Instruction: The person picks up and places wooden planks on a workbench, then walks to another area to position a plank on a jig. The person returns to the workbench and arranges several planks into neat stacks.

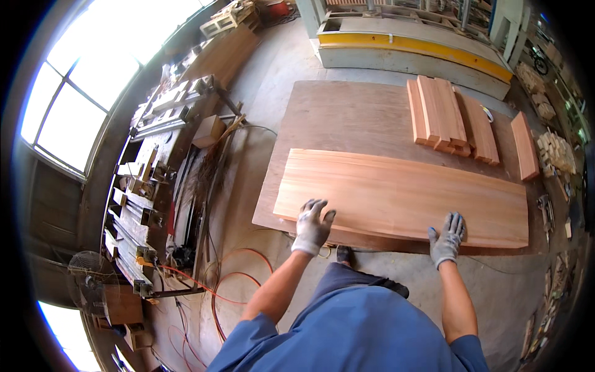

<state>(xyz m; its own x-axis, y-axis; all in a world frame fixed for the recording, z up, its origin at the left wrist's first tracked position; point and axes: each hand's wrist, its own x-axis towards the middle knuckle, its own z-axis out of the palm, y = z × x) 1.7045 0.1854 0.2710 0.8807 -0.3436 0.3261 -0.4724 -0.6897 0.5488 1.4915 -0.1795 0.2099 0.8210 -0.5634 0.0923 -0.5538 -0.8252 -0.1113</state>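
A long, wide wooden panel point(396, 192) lies flat along the near side of a brown plywood worktop point(347, 111). My left hand point(313, 228), in a grey-white work glove, is at the panel's near edge toward its left end, fingers apart; whether it touches the wood I cannot tell. My right hand point(447, 239), gloved alike, reaches over the near edge farther right, its fingers stretched out on the panel's surface. Neither hand grips anything. Beyond the panel, at the right, sits a stack of shorter boards point(437, 115).
More boards point(480, 127) lie beside the stack, and a single board point(525, 146) stands farther right. Behind is a large machine with a yellow stripe point(409, 43). At left are a rack of clamps point(142, 204), an orange hose point(217, 297) on the floor and a fan point(93, 279).
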